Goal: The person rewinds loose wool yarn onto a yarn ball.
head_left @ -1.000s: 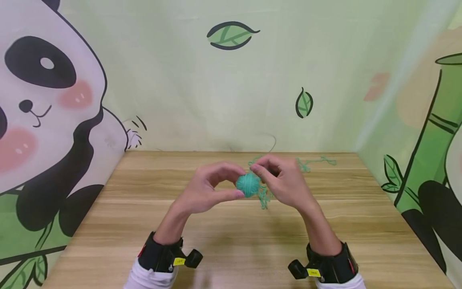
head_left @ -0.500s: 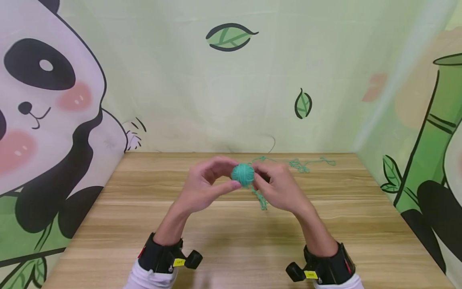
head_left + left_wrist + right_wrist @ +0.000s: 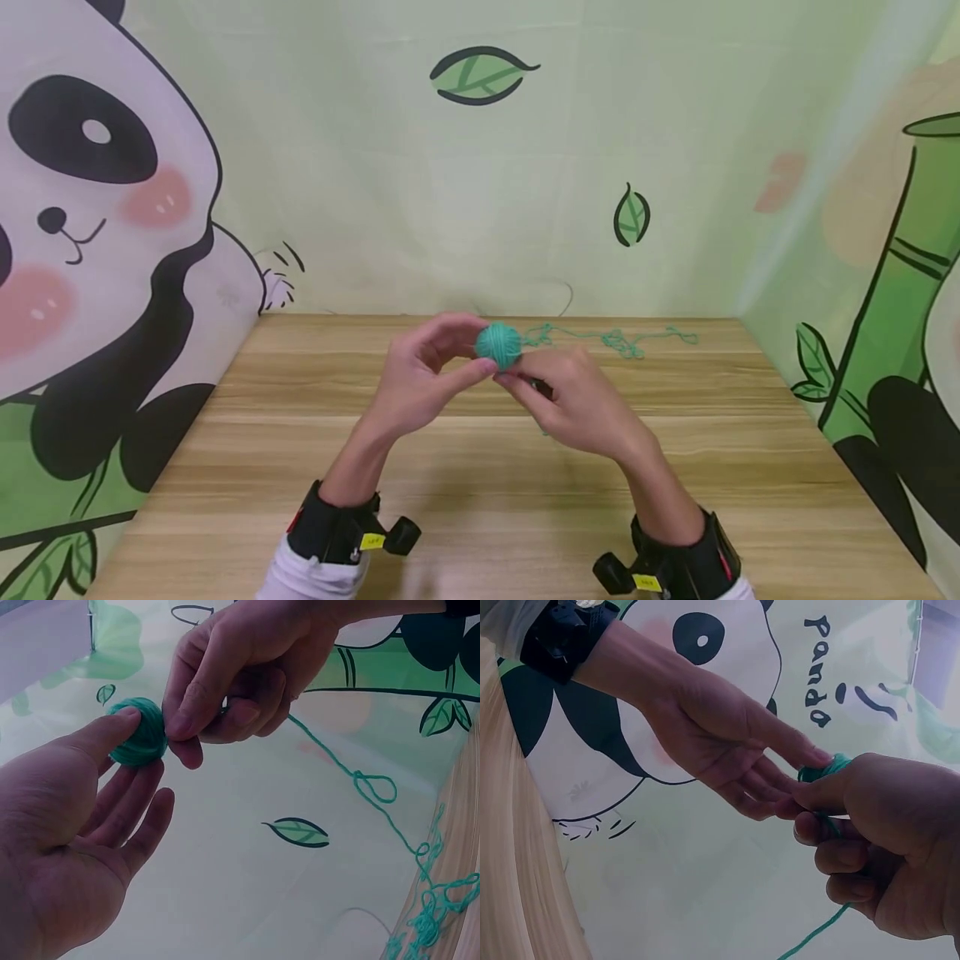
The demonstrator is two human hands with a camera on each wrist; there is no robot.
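A small teal yarn ball (image 3: 498, 346) is held between the thumb and fingers of my left hand (image 3: 427, 379), above the table. Close against the ball's right side, my right hand (image 3: 581, 404) pinches the strand of yarn, its fingers curled. In the left wrist view the yarn strand (image 3: 322, 744) leaves the right hand and runs down with a loop in it. The right wrist view shows the ball (image 3: 825, 768) partly hidden behind the right hand, with yarn trailing below the curled fingers.
Loose tangled yarn (image 3: 618, 342) lies along the back of the wooden table (image 3: 480, 517). Behind it stands a backdrop (image 3: 360, 183) printed with pandas, leaves and bamboo.
The ball and left hand have shifted up and to the left. My right hand has moved from the ball's upper right down to its lower right, with the strand.
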